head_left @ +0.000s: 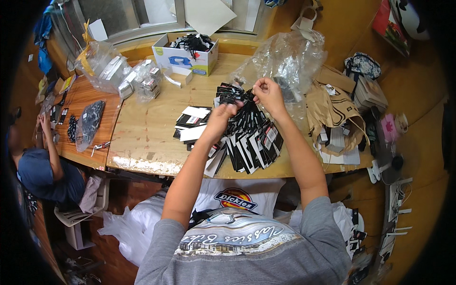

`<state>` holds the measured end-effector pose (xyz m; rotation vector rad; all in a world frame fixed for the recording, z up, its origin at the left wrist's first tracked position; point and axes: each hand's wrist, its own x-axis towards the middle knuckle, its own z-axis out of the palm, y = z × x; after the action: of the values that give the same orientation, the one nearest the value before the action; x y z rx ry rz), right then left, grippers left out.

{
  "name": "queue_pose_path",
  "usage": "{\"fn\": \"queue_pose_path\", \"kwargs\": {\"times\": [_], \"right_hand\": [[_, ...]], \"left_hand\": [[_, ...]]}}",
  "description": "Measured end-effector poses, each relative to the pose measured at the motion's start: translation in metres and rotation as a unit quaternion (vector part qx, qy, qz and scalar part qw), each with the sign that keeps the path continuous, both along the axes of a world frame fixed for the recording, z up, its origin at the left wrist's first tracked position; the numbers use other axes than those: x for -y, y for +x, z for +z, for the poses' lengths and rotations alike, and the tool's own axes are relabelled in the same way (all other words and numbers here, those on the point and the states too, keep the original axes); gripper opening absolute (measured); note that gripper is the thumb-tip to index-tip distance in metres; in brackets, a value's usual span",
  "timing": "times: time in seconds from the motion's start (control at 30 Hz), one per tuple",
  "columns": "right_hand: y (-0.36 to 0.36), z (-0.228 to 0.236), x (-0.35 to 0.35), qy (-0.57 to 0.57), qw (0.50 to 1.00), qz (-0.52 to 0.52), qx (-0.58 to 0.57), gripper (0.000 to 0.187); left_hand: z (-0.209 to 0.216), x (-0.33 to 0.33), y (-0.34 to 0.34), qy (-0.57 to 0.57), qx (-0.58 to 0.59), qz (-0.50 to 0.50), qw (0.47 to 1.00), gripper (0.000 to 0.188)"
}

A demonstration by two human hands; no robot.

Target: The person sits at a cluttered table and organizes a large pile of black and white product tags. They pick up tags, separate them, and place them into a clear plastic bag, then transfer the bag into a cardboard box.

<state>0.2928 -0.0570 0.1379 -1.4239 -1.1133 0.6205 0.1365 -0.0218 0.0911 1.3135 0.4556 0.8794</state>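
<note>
On the wooden worktable, a fanned heap of black and white hang tags [251, 147] lies in front of me, their dark strings bunched at the far end. My left hand [219, 121] is closed at the heap's left side, fingertips slightly blurred against dark tags or strings. What it grips is hard to make out. Above the heap's far right, my right hand [269, 97] pinches thumb and fingers together at the bunched strings; anything between them is too small to name. Left of the heap sits a smaller pile of black tags with white cards [194, 122].
Behind stands a carton [185, 61] full of black strings, with clear bags of small boxes [111, 71] to its left. A crumpled clear plastic bag [289, 57] and a brown paper bag [335, 114] lie right. At far left a person [40, 164] works at the adjoining table.
</note>
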Motion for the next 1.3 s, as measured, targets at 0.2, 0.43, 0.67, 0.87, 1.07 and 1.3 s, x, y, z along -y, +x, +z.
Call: {"fn": "queue_pose_path", "kwargs": {"times": [0.2, 0.43, 0.67, 0.87, 1.07, 1.3], "right_hand": [[-0.01, 0.01, 0.004, 0.007, 1.0, 0.016, 0.0, 0.007], [-0.016, 0.02, 0.009, 0.032, 0.998, 0.046, 0.03, 0.008], [-0.008, 0.024, 0.001, -0.02, 0.992, 0.096, -0.084, 0.005], [0.015, 0.018, 0.007, -0.08, 0.91, 0.169, -0.371, 0.005], [0.007, 0.012, 0.025, -0.094, 0.978, 0.129, -0.133, 0.005], [-0.014, 0.009, 0.033, -0.161, 0.914, -0.128, 0.349, 0.023]], "left_hand": [[-0.014, 0.004, 0.014, 0.08, -0.084, -0.011, 0.993, 0.029], [-0.012, -0.003, 0.02, 0.143, -0.075, -0.049, 0.986, 0.029], [0.001, 0.003, 0.016, -0.039, 0.067, -0.151, 0.985, 0.022], [-0.001, -0.006, 0.005, -0.183, 0.215, -0.182, 0.942, 0.017], [0.001, -0.007, 0.002, -0.194, 0.234, -0.155, 0.94, 0.021], [0.001, -0.006, -0.002, -0.099, 0.159, -0.179, 0.966, 0.02]]}}
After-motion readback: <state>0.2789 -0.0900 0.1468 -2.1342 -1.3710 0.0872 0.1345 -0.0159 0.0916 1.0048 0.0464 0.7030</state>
